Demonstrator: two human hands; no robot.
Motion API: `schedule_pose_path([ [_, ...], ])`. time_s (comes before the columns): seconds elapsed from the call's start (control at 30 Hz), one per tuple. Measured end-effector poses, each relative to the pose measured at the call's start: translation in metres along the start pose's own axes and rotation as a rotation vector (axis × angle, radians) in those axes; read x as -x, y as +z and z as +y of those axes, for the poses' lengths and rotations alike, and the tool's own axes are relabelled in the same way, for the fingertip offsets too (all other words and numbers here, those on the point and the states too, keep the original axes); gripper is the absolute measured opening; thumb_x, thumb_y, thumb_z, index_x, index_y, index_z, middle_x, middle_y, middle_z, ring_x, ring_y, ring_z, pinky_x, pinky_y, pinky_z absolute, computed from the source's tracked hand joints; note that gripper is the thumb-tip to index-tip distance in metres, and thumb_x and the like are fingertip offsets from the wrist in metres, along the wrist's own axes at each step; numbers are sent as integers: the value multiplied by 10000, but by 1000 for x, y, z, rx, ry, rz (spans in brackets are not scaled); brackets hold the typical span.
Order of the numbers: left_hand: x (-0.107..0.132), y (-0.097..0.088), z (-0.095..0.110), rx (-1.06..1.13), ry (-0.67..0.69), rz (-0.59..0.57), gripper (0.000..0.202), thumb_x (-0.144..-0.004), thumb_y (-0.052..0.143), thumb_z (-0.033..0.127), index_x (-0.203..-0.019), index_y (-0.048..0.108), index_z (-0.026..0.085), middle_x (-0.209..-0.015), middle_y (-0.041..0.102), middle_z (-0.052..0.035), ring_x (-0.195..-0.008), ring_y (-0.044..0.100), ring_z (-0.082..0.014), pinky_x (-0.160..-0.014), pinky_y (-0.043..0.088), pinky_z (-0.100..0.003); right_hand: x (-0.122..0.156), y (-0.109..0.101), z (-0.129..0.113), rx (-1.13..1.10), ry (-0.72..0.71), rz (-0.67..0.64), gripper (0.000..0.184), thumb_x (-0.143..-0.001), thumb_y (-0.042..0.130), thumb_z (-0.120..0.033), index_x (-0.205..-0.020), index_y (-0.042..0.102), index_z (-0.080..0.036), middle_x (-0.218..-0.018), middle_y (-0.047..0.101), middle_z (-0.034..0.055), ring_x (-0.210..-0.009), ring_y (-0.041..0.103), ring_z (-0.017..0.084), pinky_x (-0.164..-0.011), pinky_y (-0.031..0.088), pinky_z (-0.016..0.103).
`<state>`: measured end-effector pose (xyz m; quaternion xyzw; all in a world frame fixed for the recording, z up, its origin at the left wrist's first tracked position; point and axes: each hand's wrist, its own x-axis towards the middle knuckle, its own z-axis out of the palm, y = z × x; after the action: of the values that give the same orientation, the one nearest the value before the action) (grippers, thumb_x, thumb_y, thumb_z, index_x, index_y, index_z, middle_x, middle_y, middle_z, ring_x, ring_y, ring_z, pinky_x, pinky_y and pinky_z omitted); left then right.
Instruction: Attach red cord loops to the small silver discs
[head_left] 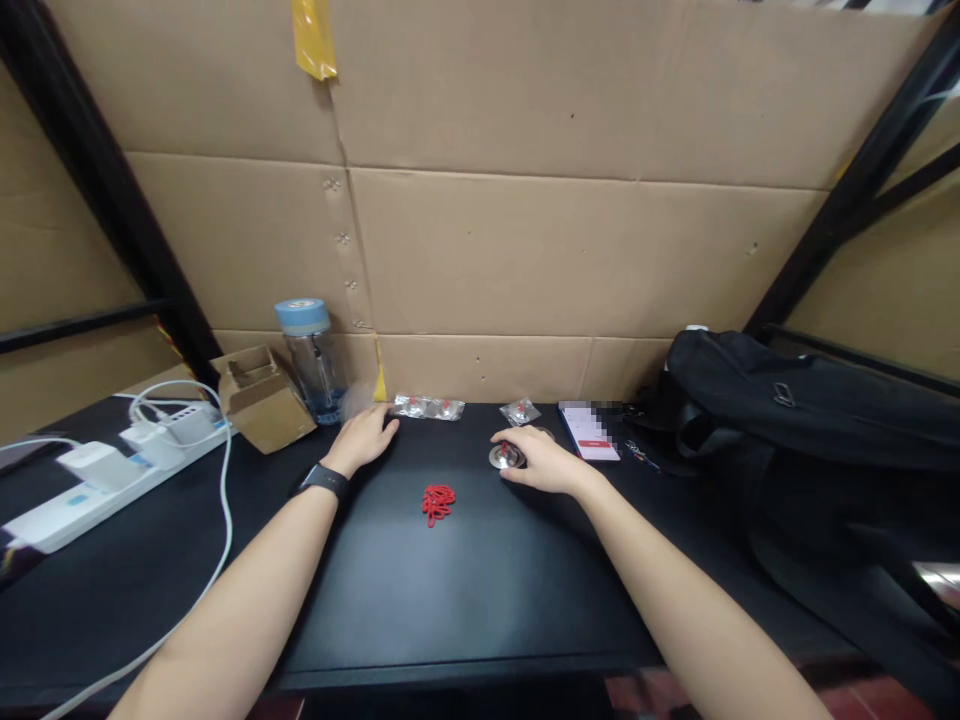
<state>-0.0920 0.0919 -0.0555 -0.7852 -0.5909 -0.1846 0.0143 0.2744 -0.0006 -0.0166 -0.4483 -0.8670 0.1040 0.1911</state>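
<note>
My left hand point(365, 440), with a dark watch on the wrist, rests on the black table with its fingers stretched forward and the thumb apart. Beside its fingertips lies a crumpled clear plastic bag point(360, 401); whether they touch it I cannot tell. Small clear packets point(429, 407) with shiny and red contents lie just to the right. My right hand point(546, 460) curves its thumb and fingers around a round metal disc point(508, 456) with a red bit at its centre. Between my forearms sits a small pile of red loops point(438, 503). Another clear packet point(520, 411) lies behind the right hand.
A phone point(590, 432) lies right of my right hand, near a black bag point(810, 410). On the left stand an open cardboard box point(262, 400), a blue-lidded bottle point(307, 360) and a white power strip point(112, 490) with cables. A cardboard wall point(480, 250) closes off the back.
</note>
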Motion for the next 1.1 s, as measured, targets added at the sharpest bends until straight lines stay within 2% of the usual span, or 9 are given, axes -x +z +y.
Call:
schedule_pose_path([
  [0.17, -4, 5, 8, -37, -17, 17, 533, -961, 395, 416, -1372, 507, 95, -1375, 594, -213, -1279, 565, -357, -1049, 449, -469, -2, 4, 1, 47, 14, -12, 486, -842, 684, -262, -1315, 578, -233, -1285, 664, 107, -1204, 597, 298, -1040, 397, 460],
  [0.27, -1, 6, 20, -40, 42, 61, 550, -948, 424, 415, -1390, 482, 93, -1440, 529, -221, -1337, 508, -352, -1096, 410, -475, -3, 5, 0, 75, 24, -8, 426, -862, 654, -247, -1284, 594, -233, -1239, 688, 100, -1156, 630, 282, -1011, 409, 441],
  [0.43, 13, -13, 60, 95, 265, 224, 384, -939, 476, 363, -1258, 585, 181, -1365, 580, -140, -1260, 549, -305, -1077, 432, -443, -3, 7, -3, 107, 43, 22, 412, -819, 689, -243, -1226, 626, -237, -1196, 700, 86, -1116, 635, 281, -981, 420, 430],
  [0.53, 27, -29, 89, 211, 380, 191, 245, -946, 474, 308, -1083, 653, 212, -1164, 674, -84, -1105, 623, -250, -1009, 476, -392, -4, 8, -6, 54, 38, 99, 403, -797, 700, -236, -1196, 641, -228, -1155, 703, 89, -1087, 635, 273, -960, 442, 420],
  [0.6, 36, -36, 107, 270, 422, 120, 211, -951, 482, 289, -1017, 672, 224, -1043, 707, -58, -1012, 649, -231, -959, 493, -374, -6, 9, -10, -89, 29, 171, 357, -811, 696, -252, -1163, 649, -220, -1114, 709, 83, -1055, 643, 247, -945, 463, 398],
  [0.67, 45, -39, 123, 346, 438, 90, 198, -954, 498, 278, -1039, 671, 232, -1057, 715, -51, -1019, 654, -226, -951, 492, -365, -8, 11, -16, -346, 49, 217, 337, -828, 698, -296, -1151, 639, -218, -1100, 711, 74, -993, 660, 212, -888, 500, 364],
  [0.83, 60, -35, 150, 488, 419, 175, 189, -958, 544, 296, -1113, 628, 227, -1087, 709, -64, -985, 667, -215, -910, 505, -349, -11, 19, -39, -990, 168, 253, 387, -790, 763, -383, -1110, 611, -228, -1067, 713, 60, -948, 685, 184, -787, 547, 312],
  [0.93, 62, -34, 153, 494, 412, 228, 143, -962, 557, 302, -1044, 644, 225, -1027, 714, -56, -944, 668, -208, -878, 502, -340, -10, 22, -51, -1128, 196, 251, 392, -775, 790, -374, -1094, 608, -239, -1030, 707, 41, -898, 690, 169, -730, 547, 280],
  [1.1, 61, -37, 151, 491, 436, 218, 102, -953, 558, 265, -955, 649, 218, -942, 709, -40, -878, 651, -193, -822, 491, -322, -7, 23, -58, -1211, 200, 251, 420, -735, 829, -358, -1061, 595, -232, -993, 693, 26, -809, 679, 146, -726, 559, 284],
])
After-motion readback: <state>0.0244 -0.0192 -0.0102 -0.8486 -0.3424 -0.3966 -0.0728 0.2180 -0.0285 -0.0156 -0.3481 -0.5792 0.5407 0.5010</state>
